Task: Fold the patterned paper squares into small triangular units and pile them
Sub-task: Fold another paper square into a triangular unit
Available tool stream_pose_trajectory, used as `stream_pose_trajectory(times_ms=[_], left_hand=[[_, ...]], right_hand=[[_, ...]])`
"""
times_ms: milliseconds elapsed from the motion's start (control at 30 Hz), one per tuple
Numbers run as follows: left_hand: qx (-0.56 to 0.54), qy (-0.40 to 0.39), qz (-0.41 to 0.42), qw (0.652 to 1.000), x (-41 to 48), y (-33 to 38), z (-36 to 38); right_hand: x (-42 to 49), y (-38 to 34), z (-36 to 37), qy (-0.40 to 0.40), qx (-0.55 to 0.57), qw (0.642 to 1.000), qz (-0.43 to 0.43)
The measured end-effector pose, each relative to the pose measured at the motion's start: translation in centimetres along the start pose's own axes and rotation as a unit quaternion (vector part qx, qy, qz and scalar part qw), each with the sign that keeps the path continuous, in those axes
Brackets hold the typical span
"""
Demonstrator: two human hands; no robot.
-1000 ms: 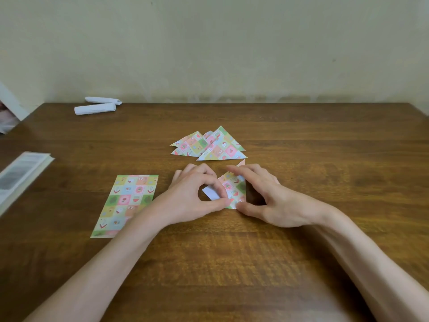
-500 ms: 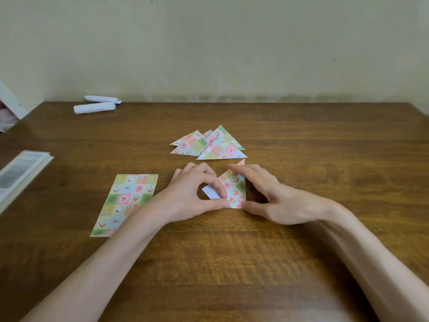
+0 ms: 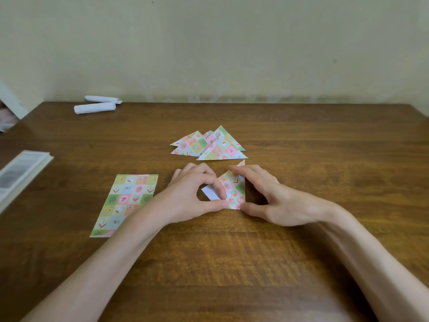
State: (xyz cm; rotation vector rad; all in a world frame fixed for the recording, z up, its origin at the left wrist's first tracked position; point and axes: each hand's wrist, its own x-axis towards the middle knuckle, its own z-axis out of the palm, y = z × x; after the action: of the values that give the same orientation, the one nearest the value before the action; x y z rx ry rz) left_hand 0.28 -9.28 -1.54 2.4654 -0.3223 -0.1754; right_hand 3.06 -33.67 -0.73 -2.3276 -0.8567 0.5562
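Crease still being set; almost nothing has shifted in the last second.

The left hand (image 3: 192, 194) keeps pinching the white-backed flap of the half-folded pastel checked paper square (image 3: 234, 189), and the right hand (image 3: 274, 196) pinches its right edge, so this unit is unfinished. It lies on the brown wooden surface (image 3: 232, 263), just beside the pile of folded patterned triangles (image 3: 216, 147). Bare wood lies right and nearer.

Single head-worn view, facing forward and down (wide-angle), close over wooden table (image 3: 301, 263), wall behind

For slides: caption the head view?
Left hand and right hand pinch half-folded patterned paper; folded triangles piled behind.
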Motion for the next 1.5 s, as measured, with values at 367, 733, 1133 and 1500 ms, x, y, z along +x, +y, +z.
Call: stream_pose_trajectory(times_ms=[367,733,1133,1500], left_hand=[[0.048,0.015,0.026,0.998,-0.3,0.1,0.1],[0.081,0.084,0.061,0.991,-0.4,-0.1,0.2],[0.111,0.118,0.103,0.981,-0.6,-0.2,1.0],[0.097,0.115,0.139,0.979,-0.5,-0.7,1.2]], right_hand=[[0.7,0.2,0.6,0.050,0.057,0.997,0.014],[0.6,0.6,0.6,0.254,0.017,0.967,-0.011],[0.6,0.3,1.6,0.267,-0.054,0.962,0.014],[0.2,-0.9,1.1,0.302,-0.121,0.945,0.030]])
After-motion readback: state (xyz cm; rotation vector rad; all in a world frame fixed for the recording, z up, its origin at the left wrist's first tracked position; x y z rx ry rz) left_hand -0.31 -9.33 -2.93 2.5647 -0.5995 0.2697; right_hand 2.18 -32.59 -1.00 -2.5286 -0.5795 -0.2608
